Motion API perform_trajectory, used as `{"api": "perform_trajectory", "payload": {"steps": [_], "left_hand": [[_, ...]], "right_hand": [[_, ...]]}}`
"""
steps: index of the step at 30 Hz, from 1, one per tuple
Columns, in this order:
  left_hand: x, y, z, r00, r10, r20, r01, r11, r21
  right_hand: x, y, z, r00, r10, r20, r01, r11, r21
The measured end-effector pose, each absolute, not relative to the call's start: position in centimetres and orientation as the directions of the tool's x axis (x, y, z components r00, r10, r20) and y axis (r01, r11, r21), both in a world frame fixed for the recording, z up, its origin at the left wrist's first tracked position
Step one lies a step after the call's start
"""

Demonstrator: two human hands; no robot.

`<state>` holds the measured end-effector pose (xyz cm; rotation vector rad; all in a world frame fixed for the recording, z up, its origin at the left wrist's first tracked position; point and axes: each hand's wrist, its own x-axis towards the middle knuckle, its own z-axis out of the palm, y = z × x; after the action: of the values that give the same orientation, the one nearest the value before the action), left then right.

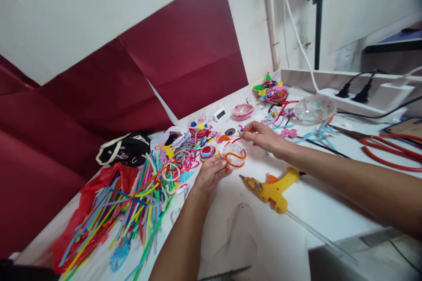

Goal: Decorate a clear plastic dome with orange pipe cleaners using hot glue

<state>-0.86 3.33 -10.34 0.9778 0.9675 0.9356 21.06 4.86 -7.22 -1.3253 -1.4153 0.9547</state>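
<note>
Dead centre of the frame, the left hand (212, 173) has thumb and fingers pinched at the edge of a clear round piece (236, 160) trimmed with an orange fuzzy strip (235, 166)! Just above and right, the right hand (260, 135) has fingertips drawn together; whether they grip anything, I can't tell. Below it, the yellow glue gun (271, 189) lies on the white desk (325, 189), nozzle facing upper left. And lower left, a riot of colourful pipe cleaners (145, 204)!
</note>
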Motion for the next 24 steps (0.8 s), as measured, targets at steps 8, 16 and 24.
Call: {"api": "perform_trajectory", "payload": {"steps": [8, 16, 24], "left_hand": [[-1.8, 3.2, -8.0, 0.183, 0.983, 0.012, -0.507, 0.083, 0.858], [-2.7, 2.7, -8.3, 0.175, 0.977, 0.126, -0.638, 0.015, 0.770], [-3.8, 2.7, -9.3, 0.138, 0.989, 0.047, -0.577, 0.042, 0.816]], "right_hand": [[21.7, 4.4, -5.5, -0.041, 0.998, 0.053, 0.113, 0.058, -0.992], [20.2, 1.0, -4.9, -0.551, 0.830, 0.087, -0.292, -0.095, -0.952], [19.7, -0.3, -4.9, -0.680, 0.673, 0.292, -0.410, -0.018, -0.912]]}}
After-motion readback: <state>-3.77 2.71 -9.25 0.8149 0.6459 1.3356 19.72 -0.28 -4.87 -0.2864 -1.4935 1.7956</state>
